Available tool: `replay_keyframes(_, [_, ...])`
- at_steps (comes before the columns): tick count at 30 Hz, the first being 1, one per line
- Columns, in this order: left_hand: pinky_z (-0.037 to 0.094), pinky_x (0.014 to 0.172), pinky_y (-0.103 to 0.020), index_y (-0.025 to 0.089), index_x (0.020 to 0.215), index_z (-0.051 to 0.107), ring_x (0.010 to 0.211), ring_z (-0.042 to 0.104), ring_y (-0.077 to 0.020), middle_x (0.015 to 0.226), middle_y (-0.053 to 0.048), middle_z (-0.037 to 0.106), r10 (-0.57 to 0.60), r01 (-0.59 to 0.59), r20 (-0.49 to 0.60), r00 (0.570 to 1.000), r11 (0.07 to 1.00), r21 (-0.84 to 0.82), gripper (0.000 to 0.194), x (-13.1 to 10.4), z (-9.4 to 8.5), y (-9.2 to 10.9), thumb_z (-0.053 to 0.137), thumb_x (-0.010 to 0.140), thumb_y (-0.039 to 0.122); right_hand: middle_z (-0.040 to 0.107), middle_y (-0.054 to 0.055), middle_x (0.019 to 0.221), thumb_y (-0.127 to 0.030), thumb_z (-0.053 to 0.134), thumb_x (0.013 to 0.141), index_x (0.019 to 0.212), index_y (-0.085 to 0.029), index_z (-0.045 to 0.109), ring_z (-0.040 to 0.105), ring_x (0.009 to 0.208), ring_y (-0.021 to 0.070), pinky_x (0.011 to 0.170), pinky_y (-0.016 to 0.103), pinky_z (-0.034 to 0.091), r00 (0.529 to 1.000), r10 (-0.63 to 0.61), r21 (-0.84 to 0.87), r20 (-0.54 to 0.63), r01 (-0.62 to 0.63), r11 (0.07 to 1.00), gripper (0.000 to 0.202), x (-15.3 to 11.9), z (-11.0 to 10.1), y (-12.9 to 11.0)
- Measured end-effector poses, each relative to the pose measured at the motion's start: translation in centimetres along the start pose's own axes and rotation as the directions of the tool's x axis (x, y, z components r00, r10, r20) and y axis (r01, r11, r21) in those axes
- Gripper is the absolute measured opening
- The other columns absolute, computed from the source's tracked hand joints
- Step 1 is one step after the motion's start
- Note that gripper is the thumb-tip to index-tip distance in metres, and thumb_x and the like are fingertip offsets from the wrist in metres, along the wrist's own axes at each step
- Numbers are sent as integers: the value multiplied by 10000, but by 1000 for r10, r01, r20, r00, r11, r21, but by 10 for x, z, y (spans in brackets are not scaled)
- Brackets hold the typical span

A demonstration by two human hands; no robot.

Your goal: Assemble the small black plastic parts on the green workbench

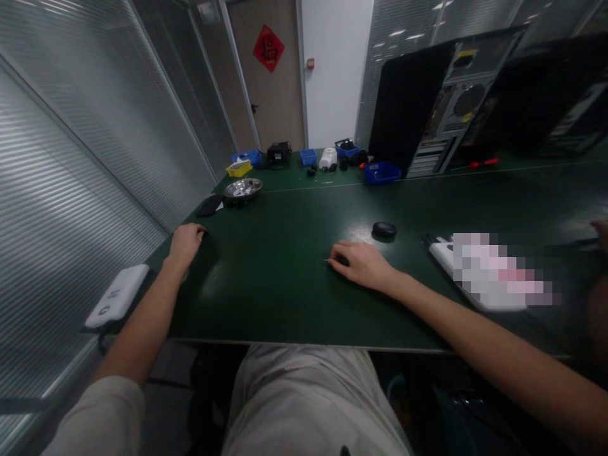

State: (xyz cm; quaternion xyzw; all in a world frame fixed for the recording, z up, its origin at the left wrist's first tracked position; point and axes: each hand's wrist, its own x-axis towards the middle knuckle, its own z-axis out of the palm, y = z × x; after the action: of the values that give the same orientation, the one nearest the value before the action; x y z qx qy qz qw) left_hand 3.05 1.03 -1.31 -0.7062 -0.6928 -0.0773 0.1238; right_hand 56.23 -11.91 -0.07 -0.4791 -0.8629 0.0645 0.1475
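My right hand [358,261] rests on the dark green tabletop [270,272], its fingers curled together in a pinch. A thin, shiny sliver [325,260] pokes out past the fingertips; it is too small to name. Just beyond this hand lies a black, rounded object like a computer mouse [384,229]. Over by the left edge of the table is my left hand [187,244], with its fingers bent inward. Whatever those fingers may hold is hidden. A flat black item [209,205] lies a little past it.
A white device [116,295] stands at the left corner. Farther back are a metal bowl [243,189], a yellow tray [238,168], a blue bin [382,172] and a computer case [427,107]. A white, partly blurred-out object [468,278] lies right, near another person's hand [601,231].
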Motion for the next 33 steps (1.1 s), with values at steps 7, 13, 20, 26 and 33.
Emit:
replay_keyframes(7, [509, 996, -374, 137, 1111, 803, 1086, 693, -312, 1171, -147, 755, -99, 99, 5, 995, 992, -83, 325, -2, -2, -3, 562, 916, 236, 688, 45, 985, -402, 559, 1006, 1024, -227, 678, 609, 791, 179, 658, 294, 338, 1000, -10, 16, 1, 10, 1000, 212, -1, -2, -1])
replay_keyframes(13, [521, 952, -382, 158, 1047, 806, 1037, 701, -316, 1103, -138, 770, -164, 162, 3, 986, 971, -178, 281, -4, -2, -5, 604, 897, 282, 692, 51, 983, -406, 567, 1003, 1021, -229, 675, 619, 809, 191, 669, 300, 350, 1000, -7, 13, -9, 7, 1000, 208, -1, 0, 0])
replay_keyframes(20, [527, 893, -377, 165, 1038, 796, 1006, 701, -313, 1082, -139, 770, -236, 240, 45, 971, 951, -193, 275, -1, -1, -9, 642, 884, 333, 692, 53, 992, -401, 570, 1003, 1035, -230, 683, 611, 784, 183, 663, 299, 351, 1000, -3, 19, 9, 3, 1000, 208, -1, -1, 0])
replay_keyframes(26, [521, 861, -344, 176, 1061, 788, 985, 701, -281, 1083, -120, 771, -232, 234, 36, 972, 946, -225, 263, -3, -1, -7, 667, 882, 325, 684, 45, 970, -404, 570, 1001, 1014, -232, 681, 603, 778, 180, 649, 293, 335, 1000, -3, 9, 2, 3, 1000, 206, 0, 1, 1])
replay_keyframes(33, [505, 853, -324, 202, 1013, 798, 944, 689, -226, 1045, -73, 771, 129, -127, -38, 991, 808, -575, 221, -22, -39, 111, 711, 905, 373, 690, 49, 993, -392, 568, 1001, 1003, -226, 678, 614, 795, 182, 659, 293, 345, 1000, -2, 21, 0, 2, 1000, 199, 0, 0, 0])
